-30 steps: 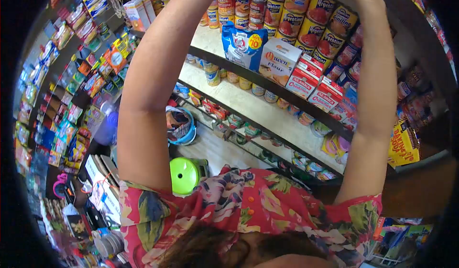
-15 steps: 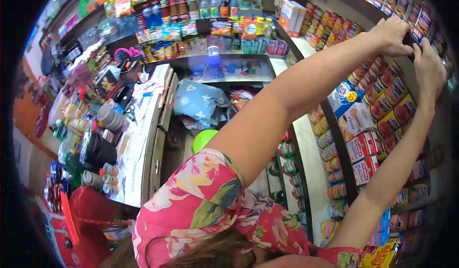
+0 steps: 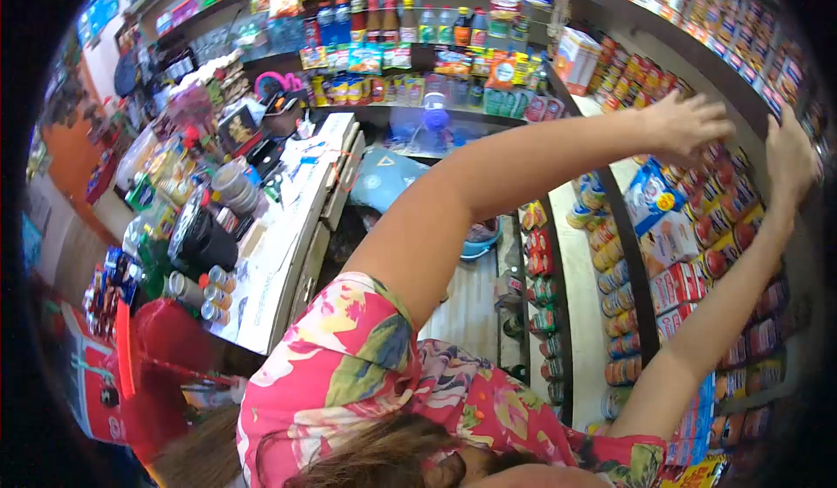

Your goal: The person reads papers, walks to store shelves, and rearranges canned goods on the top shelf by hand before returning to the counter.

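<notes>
My left hand (image 3: 689,128) is off the shelf, in the air before the rows of cans on the right. Its fingers are spread and slightly blurred, with nothing in them. My right hand (image 3: 789,157) is raised at the far right, by the edge of the upper shelf (image 3: 737,63). Its fingers point up and look closed at that edge; whatever they hold is hidden. Small cans (image 3: 789,78) stand in rows on this upper shelf, close above my right fingertips. Below my hands are red and yellow cans (image 3: 728,200) in stacked rows.
A blue-and-white pack (image 3: 652,193) and red-and-white boxes (image 3: 676,286) stand on the right shelves. On the left is a cluttered white counter (image 3: 277,292) with jars. A red chair (image 3: 157,366) is at lower left. Bottles (image 3: 407,22) line the back shelf.
My left hand has come away from the upper shelf, down and to the left, and its fingers have spread. My right hand stays near the shelf edge. The view has shifted slightly.
</notes>
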